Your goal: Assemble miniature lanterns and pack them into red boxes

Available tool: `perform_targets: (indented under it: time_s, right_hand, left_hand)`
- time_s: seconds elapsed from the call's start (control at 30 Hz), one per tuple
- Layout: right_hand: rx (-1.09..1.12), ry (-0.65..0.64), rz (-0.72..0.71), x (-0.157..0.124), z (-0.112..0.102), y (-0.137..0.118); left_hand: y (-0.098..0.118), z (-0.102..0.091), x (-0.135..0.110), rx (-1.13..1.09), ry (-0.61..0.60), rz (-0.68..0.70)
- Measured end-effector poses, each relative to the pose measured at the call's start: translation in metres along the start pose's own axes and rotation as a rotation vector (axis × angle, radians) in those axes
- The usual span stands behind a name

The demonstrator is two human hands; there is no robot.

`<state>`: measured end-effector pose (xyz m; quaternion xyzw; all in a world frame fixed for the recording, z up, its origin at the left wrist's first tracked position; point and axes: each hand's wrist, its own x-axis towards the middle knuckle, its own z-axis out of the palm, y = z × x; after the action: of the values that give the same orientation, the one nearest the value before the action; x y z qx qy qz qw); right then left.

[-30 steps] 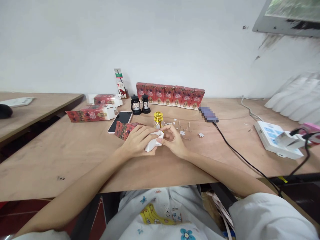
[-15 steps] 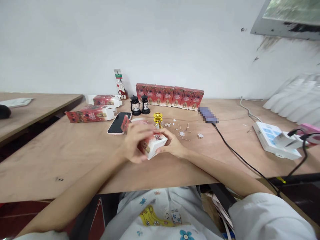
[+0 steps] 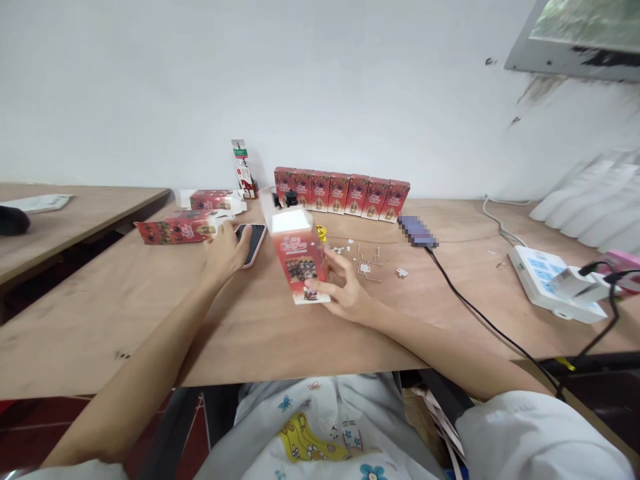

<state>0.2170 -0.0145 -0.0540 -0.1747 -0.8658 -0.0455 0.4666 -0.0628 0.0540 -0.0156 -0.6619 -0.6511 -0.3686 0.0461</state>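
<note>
My right hand (image 3: 347, 287) grips a red printed cardboard box (image 3: 300, 263) near its bottom, thumb on the front and fingers round the side. The box stands upright, tilted a little, with its white top flap raised. Away from it, my left hand (image 3: 227, 250) is open, thumb and fingers apart, over the near end of a red box lying on its side (image 3: 175, 228) and beside a phone (image 3: 256, 241). Whether it touches either I cannot tell. Behind the held box, a small gold lantern (image 3: 321, 233) and a black lantern (image 3: 291, 198) are mostly hidden.
Several red boxes (image 3: 340, 193) stand in a row by the wall. Another box (image 3: 217, 199) lies at the back left, near a bottle (image 3: 245, 180). Bent wires and white bits (image 3: 367, 268) lie right of centre. A cable runs from a pixelated device (image 3: 417, 231) past a power strip (image 3: 555, 283).
My left hand has let go of the box and moved left toward the lying box and phone. My right hand has turned the box upright, its flap end now up.
</note>
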Motion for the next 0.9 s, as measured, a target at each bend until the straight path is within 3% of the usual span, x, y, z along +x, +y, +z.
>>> perform_targets:
  time_s: [0.07,0.1,0.2,0.3,0.4,0.47,0.5,0.57,0.63,0.7,0.77,0.83,0.9]
  right_hand:
    - [-0.078,0.129,0.047,-0.002,0.001,0.006]
    - [-0.125,0.186,0.076,-0.003,0.001,0.009]
    - [-0.236,0.248,0.156,-0.004,0.002,0.017]
    - [-0.201,0.098,0.116,-0.004,0.002,0.018]
    - [-0.107,-0.159,-0.014,-0.004,0.002,0.011]
    - [-0.051,-0.234,-0.133,-0.006,0.002,0.007]
    - [-0.027,-0.205,-0.188,-0.006,0.002,0.006]
    - [-0.008,-0.023,-0.210,-0.005,0.000,0.009]
    - [-0.043,0.213,-0.044,0.000,-0.005,0.017]
    - [-0.074,0.326,0.227,0.011,-0.015,0.032]
    - [0.031,0.207,0.383,0.025,-0.024,0.052]
    - [0.219,-0.046,0.420,0.038,-0.027,0.073]
    - [0.404,-0.203,0.449,0.050,-0.024,0.090]
  left_hand:
    - [0.013,-0.002,-0.006,-0.093,0.103,-0.032]
    - [0.021,-0.002,-0.011,-0.184,0.145,0.015]
    - [0.052,0.000,-0.036,-0.517,0.112,0.295]
    - [0.078,0.003,-0.063,-0.699,-0.040,0.462]
    - [0.087,0.003,-0.075,-0.731,-0.053,0.428]
    - [0.085,0.002,-0.073,-0.740,-0.096,0.430]
    - [0.082,0.002,-0.070,-0.746,-0.120,0.444]
    - [0.077,0.002,-0.066,-0.756,-0.135,0.462]
    - [0.075,0.003,-0.063,-0.773,-0.122,0.463]
    - [0.075,0.004,-0.063,-0.795,-0.109,0.466]
    - [0.076,0.004,-0.064,-0.804,-0.116,0.476]
    - [0.077,0.004,-0.065,-0.785,-0.140,0.496]
    - [0.077,0.002,-0.065,-0.745,-0.150,0.503]
